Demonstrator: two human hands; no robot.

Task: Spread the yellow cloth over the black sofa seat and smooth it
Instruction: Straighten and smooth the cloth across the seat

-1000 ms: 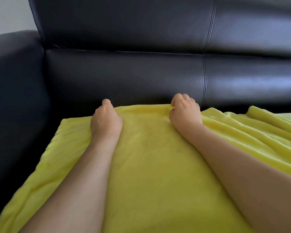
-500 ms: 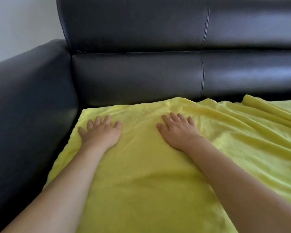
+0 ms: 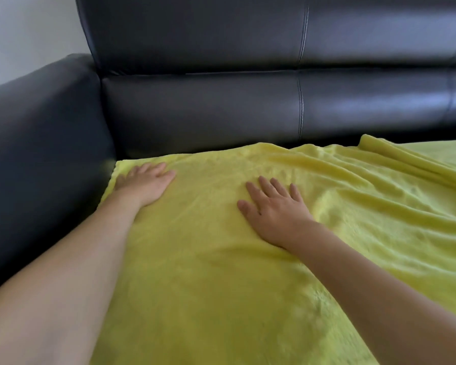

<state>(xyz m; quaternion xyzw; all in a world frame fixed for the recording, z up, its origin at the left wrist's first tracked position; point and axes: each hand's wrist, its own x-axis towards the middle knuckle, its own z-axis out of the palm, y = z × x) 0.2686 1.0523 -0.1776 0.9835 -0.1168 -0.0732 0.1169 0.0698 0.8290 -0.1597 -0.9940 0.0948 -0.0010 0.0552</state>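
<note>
Both your palms lie flat, fingers straight, on the yellow cloth (image 3: 208,272) covering the sofa seat: left hand (image 3: 145,184) at its far-left corner, right hand (image 3: 277,210) nearer the middle. Ridges (image 3: 379,180) bunch right of your right hand; pushing sideways could deepen them. The cloth's right end is cut off.

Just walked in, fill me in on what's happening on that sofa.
A person is laying a yellow cloth over the seat of a black sofa. Both hands lie flat on it with straight fingers: the left hand near the cloth's corner by the armrest, the right hand near the middle. The cloth looks smooth around the hands, but folds remain on the right.
</note>
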